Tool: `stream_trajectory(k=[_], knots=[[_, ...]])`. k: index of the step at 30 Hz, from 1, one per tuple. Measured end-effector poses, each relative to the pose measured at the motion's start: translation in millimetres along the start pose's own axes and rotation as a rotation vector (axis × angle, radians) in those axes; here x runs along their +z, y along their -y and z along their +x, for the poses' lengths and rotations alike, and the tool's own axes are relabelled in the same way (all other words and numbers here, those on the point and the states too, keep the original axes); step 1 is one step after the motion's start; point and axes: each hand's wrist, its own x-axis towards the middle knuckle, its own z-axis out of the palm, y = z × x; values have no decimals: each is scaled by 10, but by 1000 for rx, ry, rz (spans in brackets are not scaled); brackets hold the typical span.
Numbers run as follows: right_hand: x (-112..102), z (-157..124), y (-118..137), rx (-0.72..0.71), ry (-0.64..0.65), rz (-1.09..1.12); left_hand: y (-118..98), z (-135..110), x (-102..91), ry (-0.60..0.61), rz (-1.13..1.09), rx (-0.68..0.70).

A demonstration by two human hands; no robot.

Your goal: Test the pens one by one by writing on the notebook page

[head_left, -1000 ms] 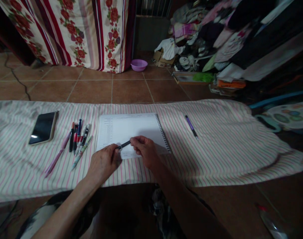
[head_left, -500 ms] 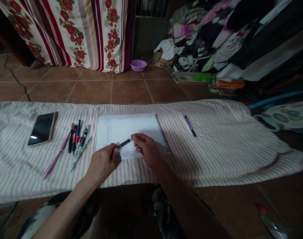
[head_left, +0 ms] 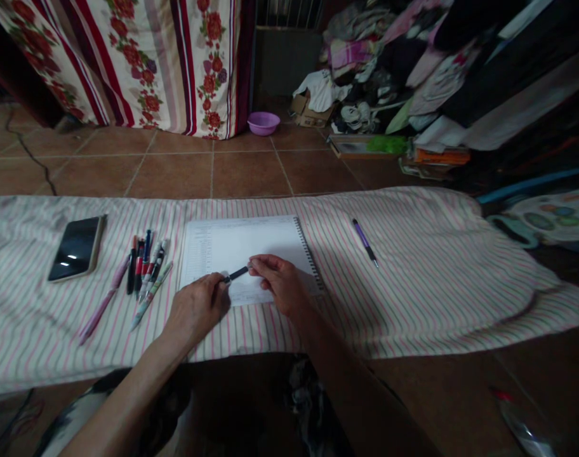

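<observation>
A dark pen [head_left: 237,274] is stretched between my two hands, low over a white spiral notebook [head_left: 256,238]. My left hand [head_left: 199,308] pinches its left end, and the fingers of my right hand [head_left: 277,279] close on its right end near the tip. Exactly what the right fingertips cover is too small to make out. To the left of the notebook lies a group of several pens [head_left: 144,266], with a longer pink pen [head_left: 103,301] beside them. A purple and black pen [head_left: 365,243] rests alone on the right.
A phone [head_left: 77,247] lies on the left of the striped cloth [head_left: 437,279]. Beyond the cloth, a purple basin [head_left: 263,123] stands on the tiled floor by a floral curtain [head_left: 170,70]. Heaped clothes [head_left: 379,57] fill the back right. A clear bottle-like object [head_left: 520,422] is at lower right.
Both hands keep their hold on the pen, with hardly any movement. The view has shifted very slightly, so the phone and loose pens appear a little further left.
</observation>
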Motion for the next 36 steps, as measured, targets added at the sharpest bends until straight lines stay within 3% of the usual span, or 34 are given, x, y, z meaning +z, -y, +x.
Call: stream_trajectory(k=[19, 24, 30, 36], knots=[[-77, 164, 20, -114, 18, -378, 94, 207, 112, -197, 73, 130], [-145, 201, 42, -140, 5, -527, 129, 210, 120, -241, 85, 146], [-204, 214, 88, -285, -16, -710, 197, 196, 113, -267, 106, 152], [-275, 267, 41, -289, -16, -764, 257, 186, 124, -291, 118, 151]])
